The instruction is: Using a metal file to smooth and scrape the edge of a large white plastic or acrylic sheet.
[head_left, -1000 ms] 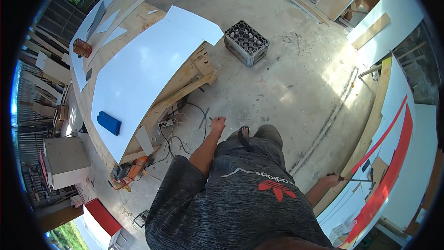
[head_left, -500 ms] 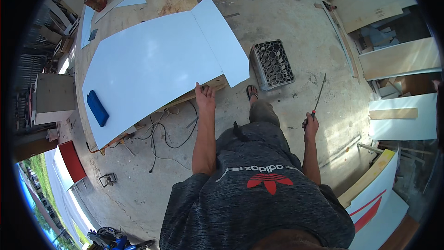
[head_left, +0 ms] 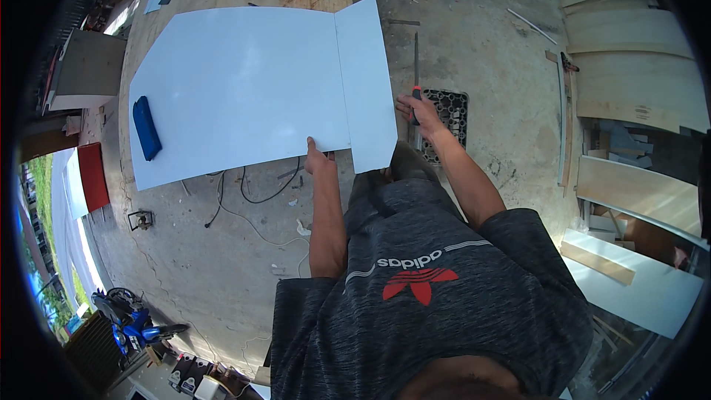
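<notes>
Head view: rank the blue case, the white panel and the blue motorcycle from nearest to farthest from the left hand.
1. White panel: its near edge is at the left hand.
2. Blue case: on the panel's left end.
3. Blue motorcycle: beyond the panel, at lower left.

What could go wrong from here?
The long thin tool in the right hand is close to the white sheet's right edge, so it might scratch the surface. The blue case lies on the sheet and could slide if the left hand, at the near edge, tips it. The black cord below might catch a foot.
</notes>
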`<state>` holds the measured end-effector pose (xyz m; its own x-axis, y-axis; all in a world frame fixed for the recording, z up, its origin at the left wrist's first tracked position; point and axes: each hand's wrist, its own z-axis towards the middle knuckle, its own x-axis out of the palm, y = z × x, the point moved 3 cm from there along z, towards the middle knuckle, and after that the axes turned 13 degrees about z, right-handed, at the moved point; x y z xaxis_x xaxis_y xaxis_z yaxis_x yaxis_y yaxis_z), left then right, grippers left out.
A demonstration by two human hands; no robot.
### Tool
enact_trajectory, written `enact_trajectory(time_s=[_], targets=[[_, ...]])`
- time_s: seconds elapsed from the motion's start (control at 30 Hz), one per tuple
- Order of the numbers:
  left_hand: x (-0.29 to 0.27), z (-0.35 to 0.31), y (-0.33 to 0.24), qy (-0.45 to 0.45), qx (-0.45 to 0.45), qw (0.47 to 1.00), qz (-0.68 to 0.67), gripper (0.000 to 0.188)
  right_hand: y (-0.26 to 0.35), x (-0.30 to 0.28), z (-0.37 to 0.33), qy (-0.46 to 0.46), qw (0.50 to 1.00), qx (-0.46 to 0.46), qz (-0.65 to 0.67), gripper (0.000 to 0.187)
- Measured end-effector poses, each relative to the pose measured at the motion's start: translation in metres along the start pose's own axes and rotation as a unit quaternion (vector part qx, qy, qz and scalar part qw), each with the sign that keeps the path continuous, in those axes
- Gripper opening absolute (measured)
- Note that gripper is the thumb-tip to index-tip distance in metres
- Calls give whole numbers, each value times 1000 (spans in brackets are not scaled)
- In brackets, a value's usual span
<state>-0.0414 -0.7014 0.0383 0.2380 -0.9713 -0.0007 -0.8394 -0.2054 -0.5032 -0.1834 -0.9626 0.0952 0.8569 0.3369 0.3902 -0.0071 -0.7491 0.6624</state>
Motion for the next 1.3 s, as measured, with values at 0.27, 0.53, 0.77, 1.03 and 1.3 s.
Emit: enact_trajectory(time_s=[0.27, 0.53, 0.77, 1.03, 1.3], targets=[[11, -38, -6, -98, -6, 994, -51, 51, 1, 19, 75, 19, 995, 73, 58, 24], [-24, -30, 6, -123, 22, 991, 37, 66, 20, 29, 69, 67, 981, 182, -13, 26], [-35, -40, 9, -97, -40, 993, 53, 73, 21, 14, 65, 118, 964, 233, -43, 30], [-44, -66, 48, -25, -29, 998, 42, 78, 47, -16, 43, 113, 940, 308, -91, 34], [-34, -63, 49, 52, 56, 993, -94, 62, 56, -33, 62, 137, 945, 266, -129, 38]])
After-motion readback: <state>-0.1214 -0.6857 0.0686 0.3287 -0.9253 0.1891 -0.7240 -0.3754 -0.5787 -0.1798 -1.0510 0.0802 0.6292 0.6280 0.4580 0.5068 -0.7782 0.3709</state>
